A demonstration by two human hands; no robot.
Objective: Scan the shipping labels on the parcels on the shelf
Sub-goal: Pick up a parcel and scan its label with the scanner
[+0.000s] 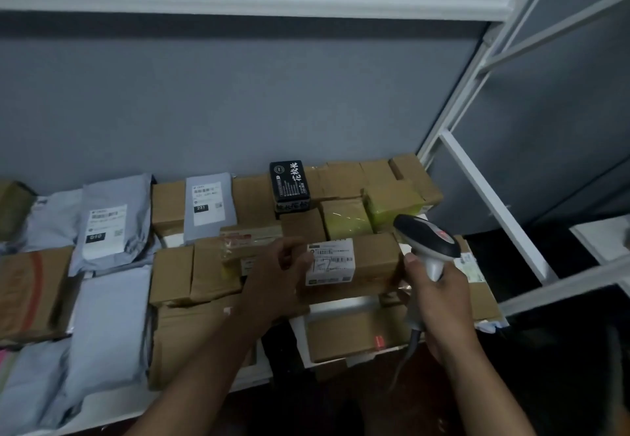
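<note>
White metal shelf (112, 405) with a grey back wall carries everything, its framing posts rising to the right of the brown carton (375, 258) that serves as the landmark. Grey poly mailers (112, 220) lie well to the left of that carton, two of them showing white labels with black number patches. More cardboard boxes (191, 275) crowd just left of it and behind it, and two parcels wrapped in yellowish tape (392, 208) sit behind it toward the right. A small black box (290, 185) with white lettering rests on the boxes behind the carton. The carton itself sits on top of other parcels near the shelf's front edge, with its white shipping label (330, 261) facing up on its left part. The left hand (283, 275) grips the carton's left end, fingers curled over the top edge just beside the label. Just right of the carton, the right hand (439, 302) wraps around the handle of a grey and black barcode scanner (426, 237), whose head sits just above the carton's right end, and a cable hangs below the hand.
</note>
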